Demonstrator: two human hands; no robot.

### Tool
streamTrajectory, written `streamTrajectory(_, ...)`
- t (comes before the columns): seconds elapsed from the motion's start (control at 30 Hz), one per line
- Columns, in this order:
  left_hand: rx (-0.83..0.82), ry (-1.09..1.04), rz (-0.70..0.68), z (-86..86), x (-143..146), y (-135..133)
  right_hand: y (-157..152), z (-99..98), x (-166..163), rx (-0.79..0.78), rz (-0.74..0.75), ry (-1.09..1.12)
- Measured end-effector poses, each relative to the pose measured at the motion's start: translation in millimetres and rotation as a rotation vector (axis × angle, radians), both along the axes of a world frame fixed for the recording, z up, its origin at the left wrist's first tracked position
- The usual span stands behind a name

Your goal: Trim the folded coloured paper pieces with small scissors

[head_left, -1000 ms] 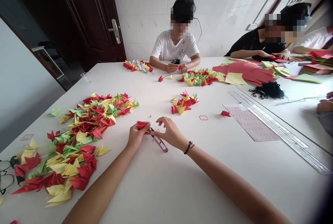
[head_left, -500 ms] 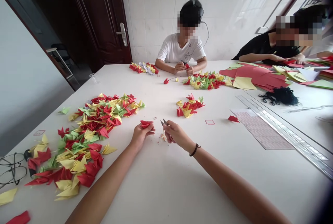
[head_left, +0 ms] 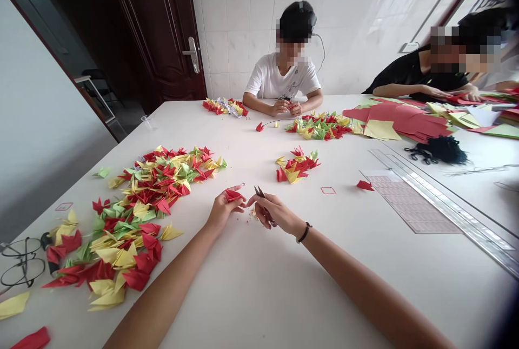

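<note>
My left hand (head_left: 223, 205) is closed on a red folded paper crane (head_left: 233, 195), held just above the white table (head_left: 259, 278). In my right hand (head_left: 278, 212) is a small pair of scissors (head_left: 260, 192), its blades pointing up and to the left; the handles are mostly hidden by the fingers. A finger of the right hand reaches close to the left fingertips; whether they touch I cannot tell. Tiny paper scraps (head_left: 253, 212) lie on the table between the hands. A big pile of red, yellow and green cranes (head_left: 156, 181) spreads out left of my left arm.
A small crane cluster (head_left: 298, 166) lies ahead. Glasses (head_left: 23, 262) rest at far left. On the right are a clear ruler (head_left: 441, 205), black cords (head_left: 440, 150) and coloured paper sheets (head_left: 401, 119). One person in white (head_left: 284, 76) sits opposite, another in black (head_left: 409, 73) at right.
My left hand has shifted slightly right with the red crane. The scissors have turned more upright, and a right finger has stretched toward the left hand.
</note>
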State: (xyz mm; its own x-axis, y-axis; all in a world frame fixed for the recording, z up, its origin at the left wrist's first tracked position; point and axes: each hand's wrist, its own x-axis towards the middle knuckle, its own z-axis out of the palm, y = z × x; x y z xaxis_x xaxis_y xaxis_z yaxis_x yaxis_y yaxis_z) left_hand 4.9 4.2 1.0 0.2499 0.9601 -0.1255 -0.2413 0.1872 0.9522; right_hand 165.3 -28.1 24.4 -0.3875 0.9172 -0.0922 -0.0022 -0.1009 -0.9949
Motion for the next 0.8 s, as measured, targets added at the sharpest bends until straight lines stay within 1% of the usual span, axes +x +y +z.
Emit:
streamTrajectory(0.07, -0.004, 0.006, -0.009, -0.1, -0.2, 0.3, -0.2, 0.4, 1.3, -0.019, 0.066, 0.137)
streamTrajectory(0.17, -0.003, 0.013, -0.019, -0.7, -0.7, 0.5, 0.5, 0.3, 4.6, -0.146, 0.170, 0.341)
streamTrajectory(0.27, 0.007, 0.005, -0.021, -1.7, -1.2, 0.5, 2.0, 1.1, 8.0, -0.275, 0.234, 0.468)
streamTrajectory(0.33, 0.010, 0.001, -0.025, -2.0, -1.4, 0.3, 3.1, 2.0, 9.4, -0.312, 0.265, 0.532)
streamTrajectory(0.43, 0.004, 0.008, -0.019, -1.2, -1.2, 0.1, 4.0, 2.9, 9.9, -0.305, 0.295, 0.586)
streamTrajectory(0.6, -0.003, 0.003, -0.016, -0.5, -0.7, 0.1, 4.0, -0.4, 9.7, -0.324, 0.328, 0.609)
streamTrajectory(0.8, -0.011, -0.005, -0.021, -1.3, -1.0, 0.7, 6.6, -10.2, 11.6, -0.253, 0.232, 0.667)
